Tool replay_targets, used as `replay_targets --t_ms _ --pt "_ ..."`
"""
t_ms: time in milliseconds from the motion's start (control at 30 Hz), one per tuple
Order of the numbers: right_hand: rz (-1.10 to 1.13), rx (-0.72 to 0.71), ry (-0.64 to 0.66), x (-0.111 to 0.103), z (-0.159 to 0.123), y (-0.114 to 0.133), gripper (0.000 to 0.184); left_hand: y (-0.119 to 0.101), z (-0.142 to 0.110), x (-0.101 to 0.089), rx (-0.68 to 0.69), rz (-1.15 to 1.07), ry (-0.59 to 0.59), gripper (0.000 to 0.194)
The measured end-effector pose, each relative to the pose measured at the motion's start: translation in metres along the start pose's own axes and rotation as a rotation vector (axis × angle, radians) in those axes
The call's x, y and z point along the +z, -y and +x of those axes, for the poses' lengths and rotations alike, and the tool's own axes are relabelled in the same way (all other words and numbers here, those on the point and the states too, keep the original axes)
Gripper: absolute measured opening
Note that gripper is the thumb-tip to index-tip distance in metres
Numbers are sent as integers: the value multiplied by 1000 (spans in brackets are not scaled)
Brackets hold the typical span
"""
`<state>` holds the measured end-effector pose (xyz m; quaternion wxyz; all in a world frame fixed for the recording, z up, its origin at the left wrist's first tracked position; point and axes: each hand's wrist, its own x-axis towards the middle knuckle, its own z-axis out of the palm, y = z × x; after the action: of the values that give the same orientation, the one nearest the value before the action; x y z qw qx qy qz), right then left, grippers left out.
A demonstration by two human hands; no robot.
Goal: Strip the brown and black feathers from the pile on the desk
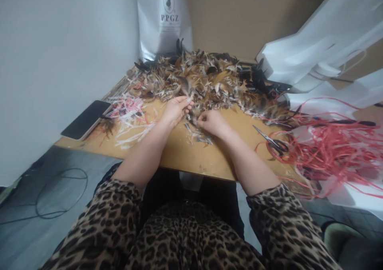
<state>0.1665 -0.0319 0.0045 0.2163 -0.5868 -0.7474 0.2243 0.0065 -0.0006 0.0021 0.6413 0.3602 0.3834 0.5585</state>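
Observation:
A big heap of brown and black feathers [206, 72] covers the back of the wooden table [191, 154]. At its front edge, my left hand [178, 109] pinches a feather [186, 85] by the quill end, its greyish-brown vane pointing up and away. Just right of it, my right hand [212, 122] is curled with thumb and forefinger together, close to a few feathers on the table. What those fingers hold, if anything, is too small to make out. Between and below the hands lies a small cluster of pale quill-tied feathers [199, 135].
A phone [85, 120] lies at the left edge beside white and pink strips [128, 106]. Scissors [273, 140] rest on the right, near a tangle of red ribbon [338, 150]. A white printed bag [164, 22] stands behind the heap; white sheeting [317, 42] hangs at right.

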Motion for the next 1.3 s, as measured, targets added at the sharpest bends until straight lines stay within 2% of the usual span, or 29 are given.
replay_targets --t_ms 133,267,400,567,733,833,967,1300 --pt "-173 0 31 6 2 4 6 2 2 -2 -12 -28 16 11" --pt "-80 -74 139 -3 2 -5 8 3 5 -6 -5 -75 51 9" --pt "282 -60 188 -22 -1 -9 5 3 5 -7 -10 -101 46 11" --pt "791 57 -7 -32 0 -5 21 2 2 -4 -54 -99 38 9" --pt "1074 95 -134 -18 10 -7 26 7 -1 1 -123 -60 104 9" --pt "1091 93 -242 -7 14 -6 24 11 -2 2 -159 -34 169 12" --pt "1022 97 -317 1 15 -1 24 14 -3 3 -204 -14 207 13" --pt "929 69 -414 7 15 4 21 14 -3 5 -224 -51 220 10"
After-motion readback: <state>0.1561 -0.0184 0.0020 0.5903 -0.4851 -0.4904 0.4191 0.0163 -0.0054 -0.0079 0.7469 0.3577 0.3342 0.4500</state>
